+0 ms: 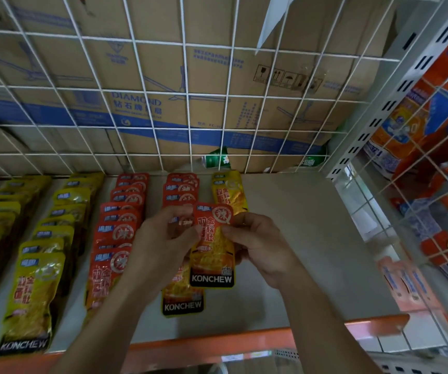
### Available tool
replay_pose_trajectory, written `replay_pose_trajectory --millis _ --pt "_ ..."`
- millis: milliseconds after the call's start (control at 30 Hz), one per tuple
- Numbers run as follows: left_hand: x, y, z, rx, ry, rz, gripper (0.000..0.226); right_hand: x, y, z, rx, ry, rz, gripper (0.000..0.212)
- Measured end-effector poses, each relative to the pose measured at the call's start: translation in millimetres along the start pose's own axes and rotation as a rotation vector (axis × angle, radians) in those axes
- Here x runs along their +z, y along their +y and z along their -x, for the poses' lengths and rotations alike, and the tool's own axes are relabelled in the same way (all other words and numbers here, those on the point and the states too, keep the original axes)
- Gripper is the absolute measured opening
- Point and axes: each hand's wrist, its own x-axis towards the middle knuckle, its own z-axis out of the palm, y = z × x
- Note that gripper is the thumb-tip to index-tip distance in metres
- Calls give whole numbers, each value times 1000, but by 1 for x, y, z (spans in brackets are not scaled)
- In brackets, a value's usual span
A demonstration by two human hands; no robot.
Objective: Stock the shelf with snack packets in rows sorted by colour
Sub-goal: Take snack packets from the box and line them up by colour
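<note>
We face a white wire grid (188, 128), brown cardboard boxes (163, 66) behind it printed DIAMOND in blue, a green can (214, 160) lying at their foot, to our right a white slotted upright (395, 95), orange bags (441, 74) just past it

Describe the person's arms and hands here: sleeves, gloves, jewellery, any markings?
Both the left hand and the right hand are bare, with no gloves. The left forearm and right forearm are uncovered down to the bottom edge of the frame, so no sleeve or cuff shows. No watch, bracelet, ring, tattoo or other marking is visible on the parts in view.
</note>
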Motion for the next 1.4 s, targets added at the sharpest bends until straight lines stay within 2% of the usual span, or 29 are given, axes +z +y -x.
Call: replay_pose_trajectory --millis 200,500,733,1033,1200,1400 --pt "-11 -10 18 25 22 -6 17 14 7 15 4 -17 40 12" --pt "-25 -30 33 5 69 -113 22 35 19 27 -29 40 229 8" --pt "-28 -42 40 59 148 -437 29 47 29 35 -88 108 453 19" --pt "-24 -39 42 120 178 -661 25 58 34 37 -174 195 617 30" --pt "-23 -41 35 90 166 -740 24 58 35 37 -169 200 596 32" --pt "-27 -44 33 102 113 -715 19 58 31 37 -128 146 538 38"
